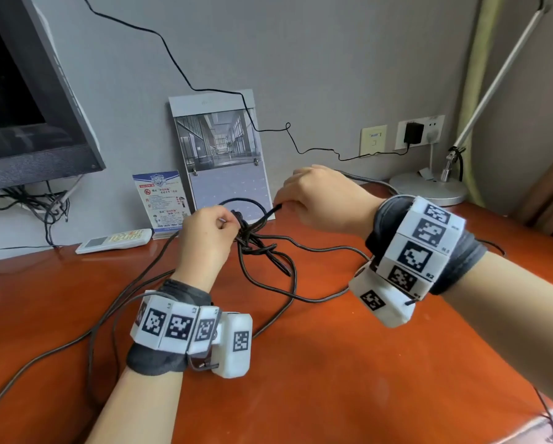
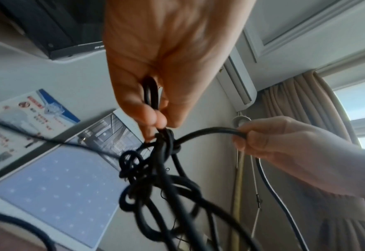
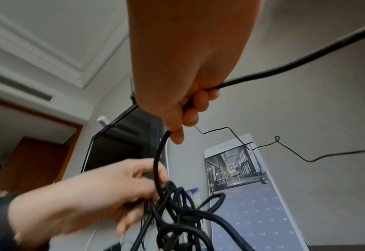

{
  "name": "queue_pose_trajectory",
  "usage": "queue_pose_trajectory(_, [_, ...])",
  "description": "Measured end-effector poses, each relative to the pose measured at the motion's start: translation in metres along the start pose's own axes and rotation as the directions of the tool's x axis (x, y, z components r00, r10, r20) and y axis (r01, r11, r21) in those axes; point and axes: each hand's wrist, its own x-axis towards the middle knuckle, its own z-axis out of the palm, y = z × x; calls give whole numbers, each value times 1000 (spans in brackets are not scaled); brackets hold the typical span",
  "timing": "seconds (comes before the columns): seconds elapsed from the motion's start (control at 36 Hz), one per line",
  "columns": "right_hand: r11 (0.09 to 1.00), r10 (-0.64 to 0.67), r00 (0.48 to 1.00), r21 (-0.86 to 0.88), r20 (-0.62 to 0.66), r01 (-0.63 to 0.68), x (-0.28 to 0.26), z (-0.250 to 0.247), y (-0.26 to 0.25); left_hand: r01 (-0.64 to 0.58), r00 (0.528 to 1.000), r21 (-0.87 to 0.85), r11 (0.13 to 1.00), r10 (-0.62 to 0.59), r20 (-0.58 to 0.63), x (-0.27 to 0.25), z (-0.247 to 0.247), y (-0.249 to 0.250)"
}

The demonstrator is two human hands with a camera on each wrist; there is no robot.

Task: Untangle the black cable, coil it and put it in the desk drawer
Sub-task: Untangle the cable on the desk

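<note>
At the centre of the head view, the black cable (image 1: 256, 238) hangs in a knotted tangle above the orange desk (image 1: 332, 363), its loose strands trailing over the surface. The left hand (image 1: 206, 238) pinches a loop at the top of the knot. The right hand (image 1: 320, 197), just right of it, grips one strand leading out of the tangle.

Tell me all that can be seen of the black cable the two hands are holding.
The thick black rubbery cable is still knotted: a tight tangle of loops hangs just above the reddish-brown wooden desk, while long strands trail over its top. The left hand pinches a loop at the knot; the right hand grips one strand rising from it in an arch.
</note>
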Motion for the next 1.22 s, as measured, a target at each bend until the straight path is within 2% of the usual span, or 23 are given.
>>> queue_pose_trajectory(0.03, [999,-20,1000,44,3,20,0,-1,0,12,1000,3,1000,-12,15,0,0,0])
queue_pose_trajectory(0.08, [991,18,999,137,-41,-13,-1,0,6,38,998,-20,999,-37,53,0,0,0])
queue_pose_trajectory(0.17, [953,219,967,241,-130,-184,-1,-2,13,52,994,-121,991,-41,97,1,3,4])
queue_pose_trajectory(0.25, [909,371,911,273,-180,-316,1,1,13,67,991,-187,980,-43,131,3,5,6])
queue_pose_trajectory(0.31, [909,399,904,198,-156,-367,1,3,8,107,986,-238,965,-72,151,4,8,5])
queue_pose_trajectory(0.36, [943,332,939,11,-84,-332,0,6,1,139,982,-280,950,-97,160,4,11,5])
queue_pose_trajectory(0.42, [970,205,979,-131,-12,-205,-2,11,-9,138,984,-310,941,-93,155,4,14,6])
queue_pose_trajectory(0.47, [975,92,996,-202,6,-89,-3,16,-22,118,987,-330,936,-75,139,3,15,8])
queue_pose_trajectory(0.67, [962,119,992,-252,36,-106,-1,14,-33,145,975,-331,932,-77,209,5,15,2])
queue_pose_trajectory(0.72, [966,122,993,-229,5,-117,-1,11,-30,126,982,-305,944,-74,176,7,15,-1])
queue_pose_trajectory(0.81, [985,133,989,-103,-65,-139,-2,7,-19,84,990,-259,962,-52,129,8,12,-2])
queue_pose_trajectory(0.89, [996,92,987,33,-132,-88,-2,8,-14,60,994,-230,971,-37,103,7,12,0])
queue_pose_trajectory(0.97, [977,61,993,207,-96,-40,-4,8,-12,132,985,-226,965,-101,142,8,12,-4])
queue_pose_trajectory(1.08, [875,145,986,476,-85,-88,-4,-2,-9,233,953,-203,951,-182,242,11,11,-16])
queue_pose_trajectory(1.14, [869,149,985,488,-91,-86,-5,-6,-8,249,949,-213,945,-195,247,11,10,-18])
queue_pose_trajectory(1.22, [941,133,987,324,-92,-96,-8,-9,-6,249,953,-246,937,-192,234,11,10,-16])
